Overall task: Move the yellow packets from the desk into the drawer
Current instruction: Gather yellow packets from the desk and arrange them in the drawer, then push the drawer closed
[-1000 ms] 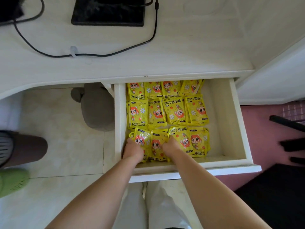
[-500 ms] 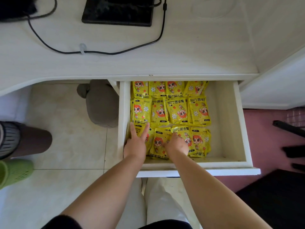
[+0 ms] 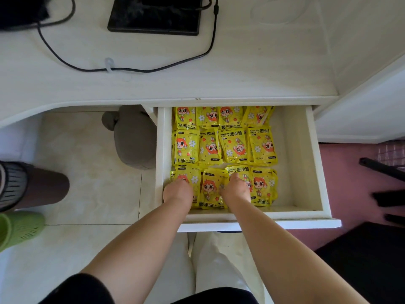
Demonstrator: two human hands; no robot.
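Yellow cartoon-printed packets lie flat in three rows at the left of the open white drawer.

Bright, even daylight, soft shadows under the desk, sharp centre (wide-angle bending at the edges)

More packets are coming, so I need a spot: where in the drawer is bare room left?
Bare floor runs front to back between the rightmost yellow packets and the right wall of the drawer. The left and middle are packed in three rows, and the left hand and right hand rest on the near row there.
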